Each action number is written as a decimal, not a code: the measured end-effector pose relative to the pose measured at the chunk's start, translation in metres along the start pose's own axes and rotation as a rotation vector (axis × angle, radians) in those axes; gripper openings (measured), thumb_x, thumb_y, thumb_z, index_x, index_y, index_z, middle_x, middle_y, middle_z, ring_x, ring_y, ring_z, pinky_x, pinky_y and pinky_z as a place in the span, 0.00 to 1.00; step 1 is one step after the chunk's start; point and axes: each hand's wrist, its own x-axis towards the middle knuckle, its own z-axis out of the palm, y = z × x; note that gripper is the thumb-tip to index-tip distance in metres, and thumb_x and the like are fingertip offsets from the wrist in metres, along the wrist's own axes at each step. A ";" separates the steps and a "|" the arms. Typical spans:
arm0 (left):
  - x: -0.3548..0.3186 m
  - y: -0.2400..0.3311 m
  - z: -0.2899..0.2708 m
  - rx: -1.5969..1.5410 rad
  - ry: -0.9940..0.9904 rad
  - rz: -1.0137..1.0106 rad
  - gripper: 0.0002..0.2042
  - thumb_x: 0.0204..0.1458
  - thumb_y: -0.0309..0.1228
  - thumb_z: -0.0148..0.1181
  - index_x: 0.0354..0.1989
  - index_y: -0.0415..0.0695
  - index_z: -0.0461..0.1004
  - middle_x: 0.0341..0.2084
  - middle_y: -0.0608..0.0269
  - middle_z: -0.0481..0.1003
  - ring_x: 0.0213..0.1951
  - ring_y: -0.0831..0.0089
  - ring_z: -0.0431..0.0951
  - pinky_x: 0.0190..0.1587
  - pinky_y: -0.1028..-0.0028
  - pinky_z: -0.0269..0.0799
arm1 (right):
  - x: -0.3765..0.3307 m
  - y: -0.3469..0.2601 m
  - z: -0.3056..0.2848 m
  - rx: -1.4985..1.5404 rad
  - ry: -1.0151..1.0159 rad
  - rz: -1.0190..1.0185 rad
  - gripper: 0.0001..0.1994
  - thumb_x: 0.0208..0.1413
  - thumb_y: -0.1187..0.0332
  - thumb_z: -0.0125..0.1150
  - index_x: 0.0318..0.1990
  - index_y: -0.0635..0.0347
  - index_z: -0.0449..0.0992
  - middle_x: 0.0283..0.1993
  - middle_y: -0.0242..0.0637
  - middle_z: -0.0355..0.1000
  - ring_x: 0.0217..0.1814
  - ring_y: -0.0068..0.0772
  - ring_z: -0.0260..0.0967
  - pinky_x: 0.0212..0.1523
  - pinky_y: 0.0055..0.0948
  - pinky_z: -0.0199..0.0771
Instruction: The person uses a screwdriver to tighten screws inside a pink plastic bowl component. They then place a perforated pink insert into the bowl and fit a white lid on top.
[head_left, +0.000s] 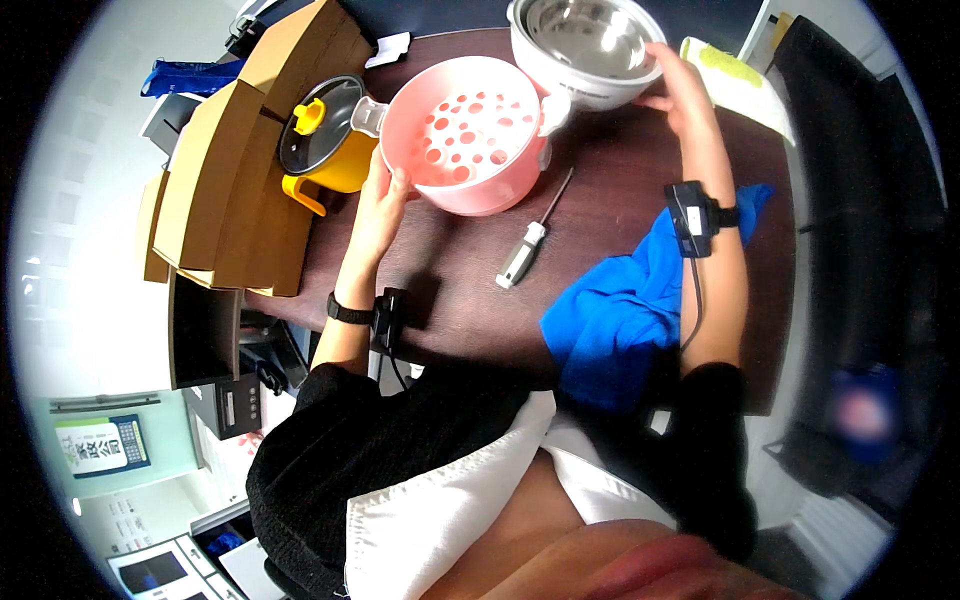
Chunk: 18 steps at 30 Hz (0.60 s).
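Note:
My left hand (380, 205) closes on the lower left side of a pink pot-shaped steamer basket (478, 192), just below its pale side handle. Round holes dot the basket's base. Up at the far right, my right hand (687, 95) grips the right side of a white cooker pot (580, 88) with a shiny steel bowl (590, 38) inside it. Pot and basket stand close together, the pot farther back. A screwdriver (525, 250) with a grey and white handle lies on the table in front of the basket.
Left of the basket stands a yellow pot (345, 165) with a dark lid, beside open cardboard boxes (215, 190). A blue cloth (620, 310) lies under my right forearm. A white and green towel (735, 85) sits at the brown table's (450, 290) far right edge.

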 end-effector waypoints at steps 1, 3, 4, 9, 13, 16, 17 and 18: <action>0.001 0.001 0.002 0.087 -0.022 0.076 0.36 0.56 0.55 0.50 0.65 0.42 0.51 0.56 0.55 0.66 0.51 0.69 0.71 0.48 0.73 0.70 | -0.015 -0.014 0.007 0.036 0.069 -0.099 0.18 0.52 0.56 0.54 0.38 0.63 0.76 0.35 0.40 0.74 0.38 0.36 0.74 0.39 0.41 0.77; -0.001 0.007 0.005 0.264 -0.053 0.216 0.41 0.52 0.58 0.55 0.65 0.41 0.51 0.56 0.52 0.67 0.52 0.67 0.72 0.49 0.71 0.70 | -0.018 -0.025 0.006 0.045 0.044 -0.116 0.17 0.53 0.56 0.53 0.39 0.62 0.76 0.37 0.40 0.74 0.40 0.35 0.74 0.40 0.42 0.77; -0.003 0.022 0.010 0.269 -0.081 0.088 0.47 0.42 0.57 0.65 0.65 0.40 0.52 0.55 0.48 0.69 0.55 0.62 0.71 0.54 0.67 0.68 | -0.022 -0.029 0.005 0.069 0.031 -0.130 0.17 0.53 0.56 0.53 0.40 0.61 0.75 0.38 0.39 0.74 0.41 0.34 0.73 0.41 0.42 0.77; -0.007 0.029 0.020 0.238 -0.090 0.069 0.51 0.34 0.54 0.71 0.64 0.39 0.54 0.54 0.47 0.70 0.57 0.58 0.70 0.57 0.63 0.66 | -0.039 -0.037 0.016 0.131 0.002 -0.103 0.18 0.54 0.54 0.54 0.45 0.57 0.73 0.42 0.37 0.74 0.44 0.33 0.72 0.42 0.40 0.75; -0.005 0.024 0.018 0.280 -0.049 0.090 0.50 0.34 0.55 0.70 0.63 0.39 0.56 0.53 0.47 0.70 0.54 0.59 0.72 0.55 0.63 0.68 | -0.040 -0.040 0.004 0.084 0.019 -0.099 0.19 0.55 0.53 0.53 0.49 0.54 0.71 0.44 0.34 0.73 0.44 0.31 0.72 0.43 0.38 0.73; -0.001 0.020 0.015 0.177 -0.017 0.060 0.45 0.33 0.45 0.73 0.61 0.39 0.59 0.50 0.45 0.72 0.55 0.56 0.72 0.57 0.63 0.65 | -0.031 -0.041 -0.010 0.037 0.110 -0.093 0.21 0.54 0.54 0.54 0.50 0.60 0.71 0.45 0.37 0.73 0.46 0.35 0.72 0.44 0.44 0.75; 0.000 0.018 0.014 0.161 -0.021 0.064 0.45 0.33 0.45 0.73 0.61 0.39 0.59 0.50 0.45 0.72 0.55 0.56 0.72 0.57 0.63 0.65 | -0.029 -0.038 -0.016 0.022 0.146 -0.093 0.21 0.54 0.55 0.55 0.49 0.61 0.71 0.46 0.39 0.72 0.47 0.36 0.72 0.43 0.45 0.76; 0.001 0.017 0.013 0.145 -0.024 0.069 0.45 0.33 0.45 0.72 0.61 0.39 0.59 0.50 0.46 0.73 0.55 0.57 0.72 0.57 0.63 0.66 | -0.025 -0.035 -0.022 -0.011 0.169 -0.080 0.21 0.54 0.56 0.55 0.49 0.63 0.71 0.46 0.41 0.72 0.47 0.37 0.72 0.43 0.45 0.76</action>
